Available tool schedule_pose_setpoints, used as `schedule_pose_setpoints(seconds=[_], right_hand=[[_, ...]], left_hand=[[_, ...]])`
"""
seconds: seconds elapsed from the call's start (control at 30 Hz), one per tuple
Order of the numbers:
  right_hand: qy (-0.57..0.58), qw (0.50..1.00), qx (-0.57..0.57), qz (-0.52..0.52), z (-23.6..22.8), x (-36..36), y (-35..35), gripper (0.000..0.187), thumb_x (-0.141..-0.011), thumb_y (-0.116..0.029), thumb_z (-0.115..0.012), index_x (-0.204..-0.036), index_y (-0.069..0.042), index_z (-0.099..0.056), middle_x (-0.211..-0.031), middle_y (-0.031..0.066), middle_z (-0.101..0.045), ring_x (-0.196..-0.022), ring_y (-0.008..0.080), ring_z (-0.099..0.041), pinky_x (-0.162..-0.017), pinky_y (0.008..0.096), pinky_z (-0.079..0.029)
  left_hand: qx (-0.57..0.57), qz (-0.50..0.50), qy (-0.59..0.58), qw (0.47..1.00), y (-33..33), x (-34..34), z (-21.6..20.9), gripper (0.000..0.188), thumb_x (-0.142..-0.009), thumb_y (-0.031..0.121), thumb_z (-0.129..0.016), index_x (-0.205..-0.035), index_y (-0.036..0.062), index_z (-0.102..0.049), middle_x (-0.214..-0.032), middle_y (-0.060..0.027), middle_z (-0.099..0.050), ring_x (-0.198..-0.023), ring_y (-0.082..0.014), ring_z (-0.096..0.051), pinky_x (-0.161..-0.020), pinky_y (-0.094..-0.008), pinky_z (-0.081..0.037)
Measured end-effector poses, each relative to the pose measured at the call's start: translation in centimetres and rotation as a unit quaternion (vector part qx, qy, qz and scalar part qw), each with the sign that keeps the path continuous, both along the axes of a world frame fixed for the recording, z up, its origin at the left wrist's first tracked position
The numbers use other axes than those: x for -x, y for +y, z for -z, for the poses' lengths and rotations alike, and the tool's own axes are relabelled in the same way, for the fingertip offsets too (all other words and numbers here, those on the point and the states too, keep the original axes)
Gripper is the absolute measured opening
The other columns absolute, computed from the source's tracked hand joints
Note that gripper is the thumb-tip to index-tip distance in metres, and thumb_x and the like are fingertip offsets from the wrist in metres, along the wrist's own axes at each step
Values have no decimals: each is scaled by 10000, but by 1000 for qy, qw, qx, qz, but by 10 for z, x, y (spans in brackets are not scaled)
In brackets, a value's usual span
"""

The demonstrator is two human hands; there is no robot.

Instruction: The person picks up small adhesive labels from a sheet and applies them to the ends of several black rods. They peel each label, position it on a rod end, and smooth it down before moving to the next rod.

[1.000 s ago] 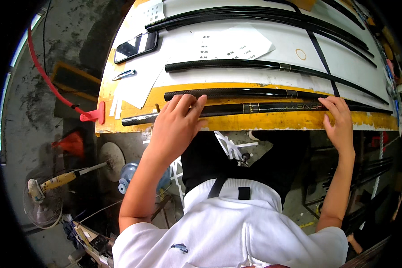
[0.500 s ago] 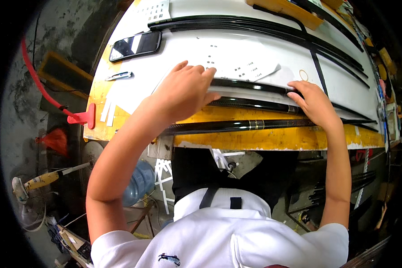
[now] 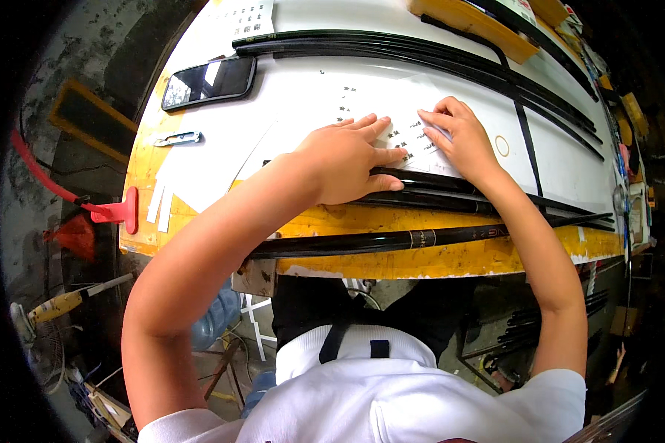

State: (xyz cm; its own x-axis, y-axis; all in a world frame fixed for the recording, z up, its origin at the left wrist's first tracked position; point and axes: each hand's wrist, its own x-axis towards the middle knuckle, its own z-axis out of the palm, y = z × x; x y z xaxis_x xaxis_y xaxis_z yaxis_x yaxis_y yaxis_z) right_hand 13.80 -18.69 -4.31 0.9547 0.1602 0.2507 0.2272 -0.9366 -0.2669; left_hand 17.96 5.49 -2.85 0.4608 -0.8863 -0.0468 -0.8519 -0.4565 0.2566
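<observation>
My left hand [image 3: 351,161] lies with its fingers stretched out over a small white sheet of dark printed decals [image 3: 400,139]. Its thumb reaches across a glossy black rod section [image 3: 428,179], which looks like part of a fishing rod. At the sheet's right side, my right hand [image 3: 462,144] has thumb and fingers pinched at the edge; whether a single decal is between the fingertips is too small to tell. A second black rod section [image 3: 428,199] lies just nearer. Closer still, along the table's front, rests a black rod with a banded, marked section [image 3: 421,238].
Further back lie a bundle of black rods [image 3: 391,46] and a black strap [image 3: 527,136]. A phone [image 3: 210,81], a small cutter [image 3: 179,139] and paper strips [image 3: 159,207] are at left. A rubber band [image 3: 502,145] lies right; a red clamp-like piece [image 3: 122,212] sits on the left edge.
My right hand has left the rod and moved left and away from me to the decal sheet. My left hand has shifted right and down, its fingers now flat on the sheet.
</observation>
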Motion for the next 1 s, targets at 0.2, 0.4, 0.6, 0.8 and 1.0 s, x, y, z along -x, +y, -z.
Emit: schedule_pose_setpoints(seconds=[0.2, 0.4, 0.6, 0.8, 1.0], right_hand=[[-14, 999, -35, 14, 0, 0, 5, 194, -820, -116, -693, -1001, -55, -727, -898, 60, -599, -871, 225, -578, -793, 324, -467], [-17, 997, -67, 13, 1, 0, 3, 166, -799, -110, -708, -946, -37, -731, -877, 65, -616, -873, 234, -582, -794, 344, -476], [21, 995, -85, 55, -5, 0, 7, 134, -787, -102, -715, -893, -21, -728, -893, 71, -629, -857, 239, -599, -803, 338, -482], [-8, 991, -135, 23, 4, -5, -3, 238, -784, -114, -729, -1010, -40, -715, -887, 70, -626, -822, 213, -614, -786, 312, -509], [65, 972, -213, 75, 2, -15, -3, 169, -767, -137, -753, -892, -34, -709, -842, 46, -624, -727, 152, -587, -720, 281, -494]], left_hand=[[-26, -9, 18, 999, -2, 1, -6, 625, -883, 663, -435, -1381, 292, -505, -1535, -146, -286, -1414, -310, -286, -1125, -410, -313], [-34, -11, 25, 999, -3, 2, -9, 650, -861, 687, -447, -1381, 302, -503, -1537, -143, -281, -1415, -303, -285, -1115, -416, -330], [-28, -12, 15, 999, -4, 2, -5, 651, -854, 691, -455, -1379, 309, -505, -1537, -142, -281, -1416, -302, -282, -1112, -423, -334], [-23, -12, 11, 1000, -4, 4, -6, 646, -857, 685, -458, -1379, 307, -505, -1538, -140, -279, -1418, -301, -279, -1114, -424, -333], [-20, -15, 9, 1000, -3, 5, -4, 647, -855, 679, -469, -1382, 305, -500, -1536, -134, -285, -1419, -292, -278, -1113, -425, -335]])
